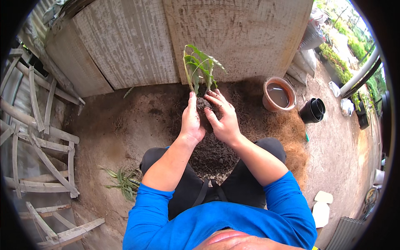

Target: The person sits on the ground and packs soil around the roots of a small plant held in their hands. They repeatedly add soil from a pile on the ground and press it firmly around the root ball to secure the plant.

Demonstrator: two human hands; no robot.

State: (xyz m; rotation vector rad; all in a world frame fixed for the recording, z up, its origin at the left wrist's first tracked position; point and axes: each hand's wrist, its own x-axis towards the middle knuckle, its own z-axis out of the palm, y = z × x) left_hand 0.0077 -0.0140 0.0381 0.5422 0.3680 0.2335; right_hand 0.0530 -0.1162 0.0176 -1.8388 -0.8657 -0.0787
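Note:
A leafy green plant (201, 62) rises from a dark clump of soil (203, 104) between my two hands. My left hand (191, 120) presses the clump from its left side, thumb up near the stems. On the other side my right hand (222, 117) cups it, with soil smeared on the fingers. Most of the root ball is hidden by the hands. Below them a heap of loose dark soil (212, 153) with fine roots lies on the ground between my knees.
To the right stand a terracotta-coloured bucket of murky water (278, 95) and stacked black plastic pots (312, 111). Brown coconut fibre (290, 140) spreads beside my right knee. Cut leafy stems (125, 184) lie at left, near a wooden frame (47, 150). A board wall (134, 43) closes the front.

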